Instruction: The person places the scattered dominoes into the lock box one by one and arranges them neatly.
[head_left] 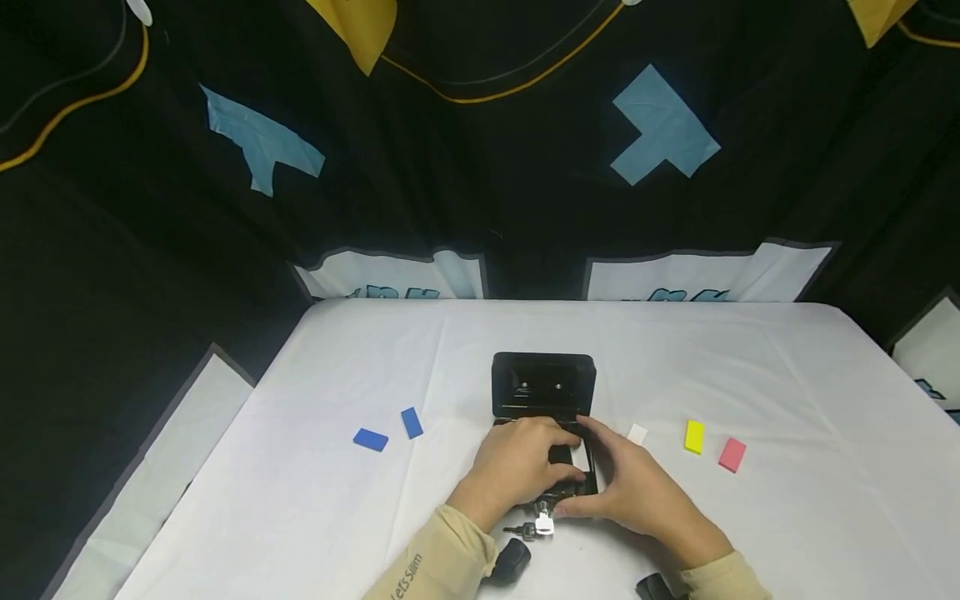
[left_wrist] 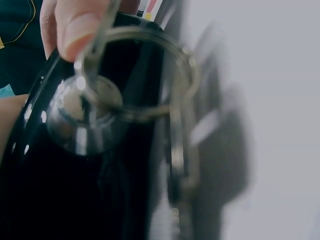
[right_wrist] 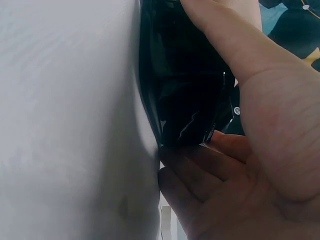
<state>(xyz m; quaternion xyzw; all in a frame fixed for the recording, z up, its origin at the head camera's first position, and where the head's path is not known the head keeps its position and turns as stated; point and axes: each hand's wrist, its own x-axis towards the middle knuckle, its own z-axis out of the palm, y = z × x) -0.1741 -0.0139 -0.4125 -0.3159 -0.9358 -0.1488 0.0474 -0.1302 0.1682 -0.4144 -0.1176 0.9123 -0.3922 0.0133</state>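
Black box sitting w/ lid up

Box is sitting abt mid-table, well inside the far, L & R edges of the white table; black curtain is hanging past the far edge. A wide stretch of tabletop is running betw. box & 2 blue blocks on L. R side is tighter: R hand is filling the strip next to the box, w/ white block just past its fingers, then yellow block & red block farther R.

Lid is standing at the far side, inner face looking at the person; opening is facing up, lock side is pointing at the person. Long axis seems to be running L–R.

R hand is gripping the box's R end, thumb at the near corner, fingers at the far one. L hand is reaching over the L part, fingers bending down inside, thumb & index apart; can't tell if it's holding the white patch there.

L wrist view is showing close up what head view shows tiny: round lock, blurred ring, key hanging. R wrist view is showing the R wall betw. thumb & fingers, fingertips touching its edge.
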